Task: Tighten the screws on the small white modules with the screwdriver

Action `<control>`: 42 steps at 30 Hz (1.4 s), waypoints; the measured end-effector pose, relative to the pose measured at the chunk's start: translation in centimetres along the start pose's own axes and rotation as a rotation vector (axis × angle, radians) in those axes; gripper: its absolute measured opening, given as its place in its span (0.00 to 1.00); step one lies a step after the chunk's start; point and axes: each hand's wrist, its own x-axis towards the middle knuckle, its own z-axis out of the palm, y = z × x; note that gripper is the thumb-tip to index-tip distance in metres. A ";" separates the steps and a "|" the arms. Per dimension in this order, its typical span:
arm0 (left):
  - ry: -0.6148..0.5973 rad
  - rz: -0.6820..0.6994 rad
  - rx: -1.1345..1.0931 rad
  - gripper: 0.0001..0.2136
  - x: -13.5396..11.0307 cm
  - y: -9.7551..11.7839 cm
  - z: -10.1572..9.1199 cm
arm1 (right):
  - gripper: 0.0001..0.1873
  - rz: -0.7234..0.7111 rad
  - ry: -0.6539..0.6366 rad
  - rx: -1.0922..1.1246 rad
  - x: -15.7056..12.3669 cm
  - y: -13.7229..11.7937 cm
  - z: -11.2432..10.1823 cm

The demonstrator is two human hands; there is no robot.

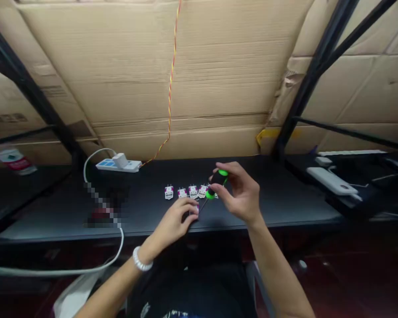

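My right hand (240, 192) is closed round the handle of a black and green screwdriver (218, 180). Its thin shaft slants down and left, and the tip reaches beside a small white and magenta part (195, 209). Thumb and fingers of my left hand (179, 218) pinch that part against the black tabletop, covering much of it. Just behind my hands, several similar parts with thin prongs stand in a row, among them a white part (169, 191) at the left end and another white part (193, 191) near the middle.
A white power strip (132, 166) with a plug lies at the back left, its white cable (122, 238) running over the front edge. A twisted red-yellow wire (171, 84) hangs against the cardboard wall. Black metal posts (305, 92) flank the table (285, 207). A bottle (15, 160) is far left.
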 end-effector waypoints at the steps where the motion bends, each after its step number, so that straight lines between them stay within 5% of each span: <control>1: 0.001 0.001 -0.003 0.04 0.0 0.0 0.0 | 0.24 0.002 -0.010 0.004 0.0 0.1 0.1; 42: 0.006 -0.005 -0.095 0.04 0.3 0.4 0.1 | 0.29 -0.024 -0.148 0.009 -0.3 0.3 1.2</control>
